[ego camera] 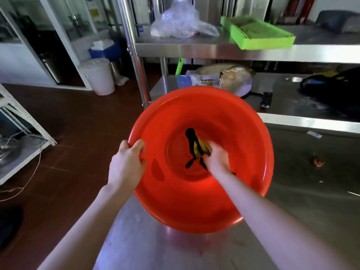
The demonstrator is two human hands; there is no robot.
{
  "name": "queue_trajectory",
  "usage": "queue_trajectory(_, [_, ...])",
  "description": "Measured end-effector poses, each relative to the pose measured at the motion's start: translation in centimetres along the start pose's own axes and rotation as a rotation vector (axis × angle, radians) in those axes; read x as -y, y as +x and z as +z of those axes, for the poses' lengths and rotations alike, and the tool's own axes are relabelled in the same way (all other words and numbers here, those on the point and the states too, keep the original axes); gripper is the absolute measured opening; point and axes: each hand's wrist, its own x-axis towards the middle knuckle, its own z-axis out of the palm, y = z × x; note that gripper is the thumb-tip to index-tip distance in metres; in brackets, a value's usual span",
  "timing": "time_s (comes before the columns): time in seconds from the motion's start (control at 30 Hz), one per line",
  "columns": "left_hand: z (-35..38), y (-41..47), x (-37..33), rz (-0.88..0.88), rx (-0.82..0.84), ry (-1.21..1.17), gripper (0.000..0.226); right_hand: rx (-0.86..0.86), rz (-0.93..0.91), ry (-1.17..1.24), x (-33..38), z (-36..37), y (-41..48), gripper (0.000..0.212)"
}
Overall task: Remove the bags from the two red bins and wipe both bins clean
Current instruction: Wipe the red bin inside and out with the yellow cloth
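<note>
Curled over the left rim, the left hand (126, 162) grips the red bin (194, 207) at the steel table's (311, 191) left edge. Inside it, the right hand (216, 158) clutches a yellow-and-black cloth (198, 147) against the bottom. A blue tag (141, 29) on the far post is too blurred to read.

Bin (194, 201) at table's (302, 191) left edge, overhanging it. Left hand (126, 164) grips bin's left rim. Right hand (216, 158) inside, gripping cloth (200, 148) at the bottom. Behind bin: shelf (194, 48), plastic bag (179, 22) on its left, tray (259, 33) right. Bucket (98, 76) on floor, left of shelf.
</note>
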Motion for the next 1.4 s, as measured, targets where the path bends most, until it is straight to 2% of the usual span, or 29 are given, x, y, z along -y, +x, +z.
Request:
queue_trajectory(0.13, [-0.1, 1.8, 1.0, 0.04, 0.002, 0.051, 0.022, -0.176, -0.138, -0.132, 2.0, -0.4, 3.0, 0.055])
queue_trajectory(0.2, [0.1, 2.5, 1.3, 0.042, 0.016, 0.058, 0.024, -0.123, -0.259, -0.203, 2.2, 0.6, 4.3, 0.06])
queue_trajectory(0.23, [0.2, 2.7, 1.5, 0.043, 0.026, 0.06, 0.024, -0.006, -0.293, -0.287, 2.0, 1.3, 5.0, 0.064])
queue_trajectory(0.33, [0.1, 3.4, 2.5, 0.052, 0.057, 0.063, 0.026, 0.552, -0.248, -0.713, 0.6, 3.9, 6.5, 0.078])
queue_trajectory(0.37, [0.0, 3.7, 2.7, 0.056, 0.067, 0.062, 0.026, 0.678, -0.288, -0.821, 0.0, 4.7, 6.6, 0.077])
queue_trajectory(0.4, [0.0, 4.2, 2.9, 0.055, 0.076, 0.059, 0.026, 0.715, -0.398, -0.897, -0.5, 5.8, 6.4, 0.073])
queue_trajectory(0.47, [0.0, 5.3, 2.9, 0.052, 0.089, 0.05, 0.027, 0.565, -0.643, -0.971, -1.2, 7.5, 5.6, 0.059])
queue_trajectory(0.5, [0.1, 5.9, 2.8, 0.049, 0.093, 0.047, 0.027, 0.512, -0.657, -0.955, -1.5, 8.1, 5.3, 0.054])
queue_trajectory(0.6, [0.6, 6.9, 2.8, 0.042, 0.077, 0.043, 0.027, 0.687, -0.545, -1.02, -2.5, 9.6, 5.4, 0.05])
queue_trajectory(0.8, [1.3, 7.6, 4.2, 0.044, 0.062, 0.065, 0.031, 0.789, -0.484, -1.082, -2.4, 12.3, 4.8, 0.059])
queue_trajectory(0.93, [1.4, 8.2, 5.0, 0.055, 0.077, 0.056, 0.033, 0.843, -0.701, -1.158, -1.4, 13.9, 5.7, 0.055])
queue_trajectory(1.0, [1.3, 8.4, 5.4, 0.044, 0.08, 0.056, 0.033, 0.807, -0.727, -1.133, -0.7, 14.4, 7.3, 0.052])
queue_trajectory(1.13, [1.6, 8.3, 5.3, 0.042, 0.067, 0.067, 0.033, 0.639, -0.617, -0.949, 0.3, 15.5, 10.8, 0.054])
queue_trajectory(1.3, [1.5, 7.9, 4.8, 0.015, 0.048, 0.057, 0.032, 0.498, -0.432, -0.732, -0.7, 14.8, 13.0, 0.089])
queue_trajectory(1.4, [1.6, 7.5, 4.1, -0.01, 0.035, 0.061, 0.031, 0.361, -0.352, -0.721, -0.7, 13.7, 14.2, 0.095])
